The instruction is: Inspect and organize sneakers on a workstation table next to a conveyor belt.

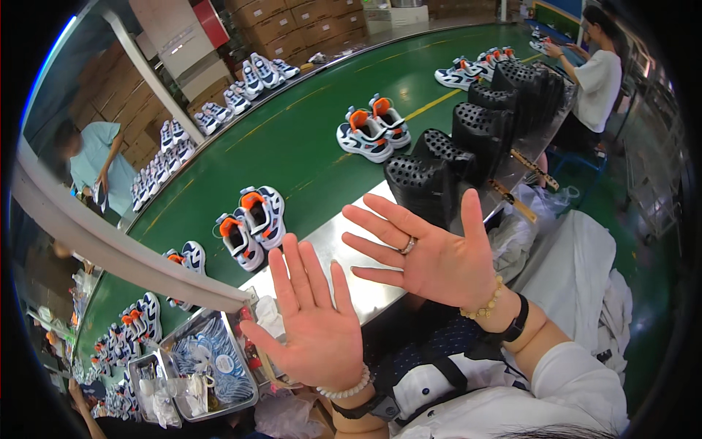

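Bare and spread wide, the fingers of both hands hold nothing. The left hand [316, 322] and right hand [431, 256] hover palms forward, a ring and bead bracelets showing, above the steel surface [344, 241] beside the green belt [307, 139]. The nearest sneaker pair [251, 223] sits on the belt just beyond the left hand. Black perforated moulds [453, 157] stand past the right. Reaching cleanly would likely mean keeping both palms apart, clear of the moulds.
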{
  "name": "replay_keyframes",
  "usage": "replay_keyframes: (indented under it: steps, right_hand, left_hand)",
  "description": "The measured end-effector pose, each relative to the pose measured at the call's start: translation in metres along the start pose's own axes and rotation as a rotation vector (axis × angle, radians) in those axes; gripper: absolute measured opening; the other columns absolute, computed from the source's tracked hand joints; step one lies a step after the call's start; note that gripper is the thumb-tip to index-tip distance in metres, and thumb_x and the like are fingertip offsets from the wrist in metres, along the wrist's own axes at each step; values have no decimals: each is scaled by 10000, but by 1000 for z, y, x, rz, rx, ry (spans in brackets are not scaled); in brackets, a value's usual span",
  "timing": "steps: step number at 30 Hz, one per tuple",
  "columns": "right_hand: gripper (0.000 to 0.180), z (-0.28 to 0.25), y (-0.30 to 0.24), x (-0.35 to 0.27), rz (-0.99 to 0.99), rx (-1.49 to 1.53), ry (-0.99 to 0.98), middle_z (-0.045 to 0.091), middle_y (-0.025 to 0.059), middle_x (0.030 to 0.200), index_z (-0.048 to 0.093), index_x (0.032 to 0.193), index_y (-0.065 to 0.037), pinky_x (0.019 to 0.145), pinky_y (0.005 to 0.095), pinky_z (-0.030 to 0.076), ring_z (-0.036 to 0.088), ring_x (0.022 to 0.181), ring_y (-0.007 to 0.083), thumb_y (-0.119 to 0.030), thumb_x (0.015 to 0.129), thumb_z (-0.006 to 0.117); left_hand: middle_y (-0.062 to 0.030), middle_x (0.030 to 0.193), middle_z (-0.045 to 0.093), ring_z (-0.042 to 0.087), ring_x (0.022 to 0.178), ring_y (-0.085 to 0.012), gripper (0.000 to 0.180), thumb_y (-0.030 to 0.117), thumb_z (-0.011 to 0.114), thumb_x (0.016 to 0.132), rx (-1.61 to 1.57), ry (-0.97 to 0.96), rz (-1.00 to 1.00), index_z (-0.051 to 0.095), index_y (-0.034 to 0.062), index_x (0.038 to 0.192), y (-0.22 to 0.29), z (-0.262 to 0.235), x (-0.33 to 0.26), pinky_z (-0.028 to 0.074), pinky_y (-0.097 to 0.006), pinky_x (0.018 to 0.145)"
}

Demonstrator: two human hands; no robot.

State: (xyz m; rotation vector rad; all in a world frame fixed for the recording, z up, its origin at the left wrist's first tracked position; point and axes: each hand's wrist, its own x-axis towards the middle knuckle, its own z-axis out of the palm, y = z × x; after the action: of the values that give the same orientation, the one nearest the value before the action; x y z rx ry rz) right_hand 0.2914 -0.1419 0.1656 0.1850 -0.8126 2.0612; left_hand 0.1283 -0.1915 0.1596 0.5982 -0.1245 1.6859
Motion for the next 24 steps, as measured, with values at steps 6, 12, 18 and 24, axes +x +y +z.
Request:
replay_keyframes:
  steps: [6,12,18,24]
  right_hand:
    - [1005,0,0,-2,-10,-24,-46,68,78,1590,66,1524,-105,1171,425,103,112,1456,247,-822,819,99]
    - [1215,8,13,-4,-2,-464,-141,-54,132,1584,-31,1516,-80,1167,451,21,21,1465,280,-940,675,142]
    - [1331,21,13,-4,77,-687,-173,-27,146,1584,-21,1515,-58,1158,424,-23,-11,1466,263,-991,588,181]
    - [1062,7,15,-7,28,-820,-164,70,154,1579,65,1508,-20,1154,400,80,98,1450,262,-762,793,323]
  left_hand:
    - [-98,1503,343,326,1381,-271,733,586,267,969,207,-179,-51,230,71,1489,6,-23,-4,273,-465,1126]
    - [-158,918,584,573,841,-246,246,130,482,888,1071,84,298,543,-61,1031,-14,12,-12,455,-384,807]
    - [-139,901,643,612,836,-257,222,-83,625,717,1398,-25,398,624,-21,930,-15,16,-13,470,-318,756]
    - [-140,898,654,619,827,-250,223,-93,621,721,1430,-6,374,625,-19,932,-20,14,-12,475,-314,743]
